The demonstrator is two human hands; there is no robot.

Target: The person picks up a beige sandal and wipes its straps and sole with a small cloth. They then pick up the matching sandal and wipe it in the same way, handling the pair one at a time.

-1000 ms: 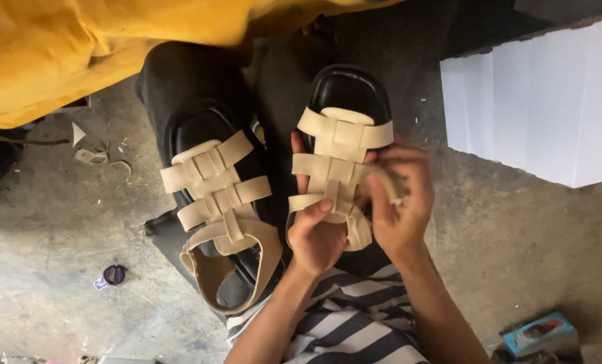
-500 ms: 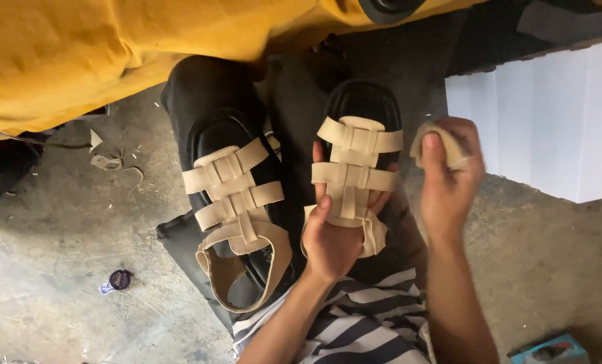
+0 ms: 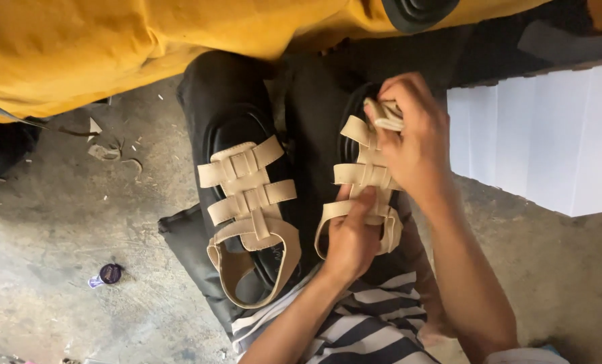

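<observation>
Two black-soled sandals with beige straps rest on a black cloth (image 3: 186,236) over my lap. My left hand (image 3: 349,239) presses on the lower straps of the right sandal (image 3: 357,174), holding it steady. My right hand (image 3: 412,138) is at that sandal's toe end, fingers closed on a small folded beige cloth (image 3: 384,116) pressed against the top strap. The left sandal (image 3: 250,202) lies untouched beside it, its heel strap looping toward me.
Yellow fabric (image 3: 112,40) drapes across the top of the view. A stack of white sheets (image 3: 550,141) stands at the right. A small dark round cap (image 3: 110,273) and scraps lie on the concrete floor (image 3: 45,222) at the left. My striped garment (image 3: 355,330) is below.
My right hand has moved from beside the right sandal up onto its toe strap with the beige cloth. My left hand stays on the lower straps.
</observation>
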